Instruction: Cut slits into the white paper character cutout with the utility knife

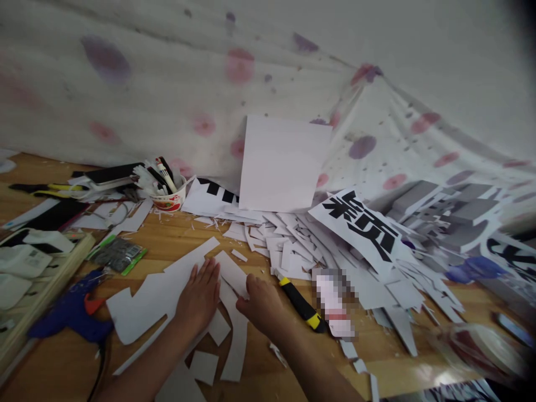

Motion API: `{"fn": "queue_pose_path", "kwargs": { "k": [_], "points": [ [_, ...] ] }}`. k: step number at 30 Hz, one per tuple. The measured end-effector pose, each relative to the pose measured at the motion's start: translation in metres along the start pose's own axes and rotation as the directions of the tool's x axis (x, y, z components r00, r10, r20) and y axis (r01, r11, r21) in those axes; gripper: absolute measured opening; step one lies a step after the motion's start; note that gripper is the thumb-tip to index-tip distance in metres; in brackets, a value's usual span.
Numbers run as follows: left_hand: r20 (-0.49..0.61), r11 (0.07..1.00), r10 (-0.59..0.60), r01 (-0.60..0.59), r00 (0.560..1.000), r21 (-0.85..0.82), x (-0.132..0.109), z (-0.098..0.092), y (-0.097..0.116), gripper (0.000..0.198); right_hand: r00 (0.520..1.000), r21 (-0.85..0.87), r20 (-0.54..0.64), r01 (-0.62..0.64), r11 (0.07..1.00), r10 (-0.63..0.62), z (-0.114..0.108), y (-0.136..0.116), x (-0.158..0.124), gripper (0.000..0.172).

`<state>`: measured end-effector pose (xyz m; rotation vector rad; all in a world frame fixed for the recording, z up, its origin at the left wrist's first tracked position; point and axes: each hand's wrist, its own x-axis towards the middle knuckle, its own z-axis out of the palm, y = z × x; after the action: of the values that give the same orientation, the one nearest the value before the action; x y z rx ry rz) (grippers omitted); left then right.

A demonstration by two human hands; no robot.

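My left hand (201,291) lies flat, fingers stretched out, on a white cut-out piece of board (146,301) on the table. Close beside it, my right hand (263,304) is curled, thumb and finger at the edge of a curved white board strip (235,340); the fingertips are partly hidden. Small square offcuts (204,367) lie between and below the hands. Just right of my right hand rests a utility knife (302,304) with a black and yellow handle.
A blue glue gun (77,310) and a power strip (46,296) with plugs sit left. Behind are a paper cup of pens (170,195) and a leaning white board (285,164). A printed character sheet (360,226), scraps (288,240) and grey cut-out letters (448,215) crowd the right.
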<state>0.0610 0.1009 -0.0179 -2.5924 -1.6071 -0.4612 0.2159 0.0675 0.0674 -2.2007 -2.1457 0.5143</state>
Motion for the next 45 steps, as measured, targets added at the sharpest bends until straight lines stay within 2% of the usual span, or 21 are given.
{"fn": "queue_pose_path", "kwargs": {
  "k": [2, 4, 6, 8, 9, 13, 15, 18, 20, 22, 24, 25, 26, 27, 31, 34, 38, 41, 43, 45],
  "points": [
    [0.007, 1.0, -0.001, 0.001, 1.0, 0.003, 0.0, 0.001, 0.0, 0.047, 0.999, 0.151, -0.034, -0.004, 0.988, 0.009, 0.002, 0.004, 0.005, 0.022],
    [0.007, 1.0, -0.002, 0.002, 1.0, -0.001, 0.0, 0.002, 0.0, 0.046, 0.999, 0.404, -0.024, -0.025, 0.914, 0.038, 0.004, 0.008, 0.01, 0.021],
    [-0.001, 1.0, -0.005, 0.005, 1.0, -0.017, 0.0, 0.001, 0.0, 0.046, 0.993, 0.688, 0.078, -0.116, 0.717, 0.086, 0.007, 0.01, 0.016, 0.02],
    [-0.011, 0.999, -0.008, 0.008, 1.0, -0.04, 0.0, 0.0, 0.0, 0.045, 0.973, 0.834, 0.207, -0.23, 0.502, 0.102, 0.009, 0.009, 0.021, 0.021],
    [-0.015, 0.999, -0.012, 0.011, 1.0, -0.047, 0.0, -0.001, 0.0, 0.045, 0.964, 0.861, 0.248, -0.266, 0.433, 0.098, 0.009, 0.007, 0.024, 0.022],
    [-0.02, 0.998, -0.024, 0.022, 1.0, -0.06, -0.001, -0.002, 0.001, 0.044, 0.958, 0.911, 0.281, -0.285, 0.298, 0.057, 0.005, -0.002, 0.03, 0.022],
    [-0.017, 0.997, -0.023, 0.022, 1.0, -0.069, -0.001, -0.001, 0.001, 0.044, 0.961, 0.931, 0.274, -0.276, 0.24, 0.04, -0.006, -0.006, 0.031, 0.023],
    [-0.027, 0.997, -0.019, 0.017, 0.999, -0.08, -0.002, -0.001, 0.001, 0.045, 0.976, 0.956, 0.212, -0.219, 0.193, 0.056, -0.033, -0.004, 0.031, 0.025],
    [-0.04, 0.996, -0.02, 0.017, 0.999, -0.088, -0.003, 0.0, 0.001, 0.045, 0.986, 0.973, 0.108, -0.132, 0.19, 0.129, -0.052, 0.004, 0.032, 0.027],
    [-0.043, 0.995, -0.026, 0.022, 0.999, -0.099, -0.004, 0.001, 0.001, 0.046, 0.963, 0.976, -0.047, -0.012, 0.217, 0.264, -0.062, 0.017, 0.035, 0.032],
    [-0.038, 0.991, -0.032, 0.027, 0.999, -0.128, -0.004, 0.003, 0.001, 0.045, 0.913, 0.953, -0.15, 0.031, 0.302, 0.38, -0.058, 0.031, 0.038, 0.039],
    [-0.037, 0.987, -0.034, 0.028, 0.999, -0.157, -0.004, 0.004, 0.001, 0.045, 0.901, 0.924, -0.144, -0.026, 0.382, 0.409, -0.051, 0.037, 0.039, 0.04],
    [-0.04, 0.98, -0.042, 0.033, 0.998, -0.198, -0.004, 0.004, 0.0, 0.044, 0.914, 0.853, -0.117, -0.107, 0.51, 0.387, -0.04, 0.042, 0.039, 0.039],
    [-0.048, 0.967, -0.063, 0.049, 0.997, -0.25, -0.003, 0.002, -0.002, 0.043, 0.927, 0.813, -0.1, -0.133, 0.567, 0.361, -0.028, 0.045, 0.039, 0.037],
    [-0.04, 0.847, -0.251, 0.2, 0.967, -0.492, 0.003, -0.015, -0.023, 0.042, 0.968, 0.678, -0.077, -0.124, 0.725, 0.238, 0.018, 0.047, 0.03, 0.018],
    [-0.001, 0.747, -0.393, 0.319, 0.919, -0.583, 0.009, -0.033, -0.047, 0.043, 0.978, 0.587, -0.103, -0.09, 0.805, 0.184, 0.033, 0.039, 0.02, 0.022],
    [0.046, 0.681, -0.49, 0.416, 0.87, -0.602, 0.01, -0.046, -0.072, 0.043, 0.984, 0.493, -0.099, -0.081, 0.866, 0.148, 0.034, 0.029, 0.015, 0.033],
    [0.051, 0.681, -0.509, 0.438, 0.859, -0.586, 0.006, -0.047, -0.075, 0.042, 0.99, 0.457, -0.049, -0.093, 0.884, 0.129, 0.033, 0.027, 0.015, 0.036],
    [0.035, 0.686, -0.515, 0.437, 0.856, -0.582, 0.005, -0.049, -0.072, 0.041, 0.991, 0.531, -0.014, -0.105, 0.841, 0.133, 0.033, 0.028, 0.014, 0.033],
    [0.0, 0.694, -0.514, 0.416, 0.858, -0.588, 0.007, -0.054, -0.067, 0.04, 0.991, 0.694, 0.047, -0.126, 0.709, 0.129, 0.032, 0.03, 0.012, 0.029]
  ]
}}
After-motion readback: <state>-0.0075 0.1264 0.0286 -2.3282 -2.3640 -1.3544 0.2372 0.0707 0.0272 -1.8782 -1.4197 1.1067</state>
